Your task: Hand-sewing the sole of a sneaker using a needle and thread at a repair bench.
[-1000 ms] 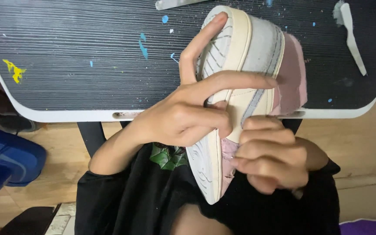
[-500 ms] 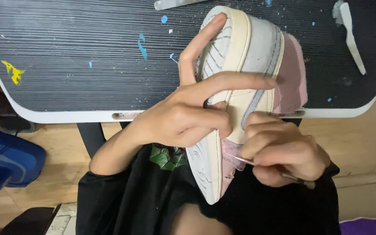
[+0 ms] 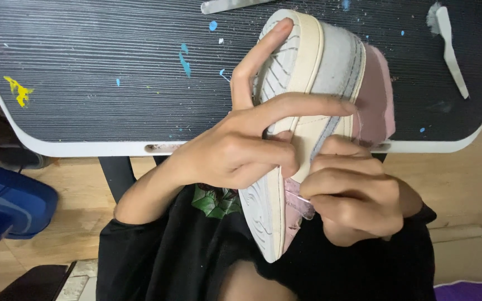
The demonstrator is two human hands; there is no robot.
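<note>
I hold a sneaker (image 3: pixel 330 61) on its side over my lap, its cream and grey sole turned toward me and its pink upper to the right. My left hand (image 3: pixel 235 150) wraps around the sole at mid length, index finger stretched across the sole's edge. My right hand (image 3: pixel 358 192) is closed in a fist against the pink upper near the lower end of the shoe, pinching a thin needle-like tool (image 3: pixel 298 196) at the seam between sole and upper.
A dark ribbed table (image 3: pixel 112 72) with a white rim and paint flecks lies ahead. A white scraper-like piece (image 3: pixel 450 47) rests at its right. A blue object (image 3: pixel 6 203) sits on the wooden floor at left. A purple thing (image 3: pixel 472 291) shows at bottom right.
My right hand has shifted slightly down and outward along the seam, and a thin tool now shows between its fingers. My left hand and the sneaker stay put.
</note>
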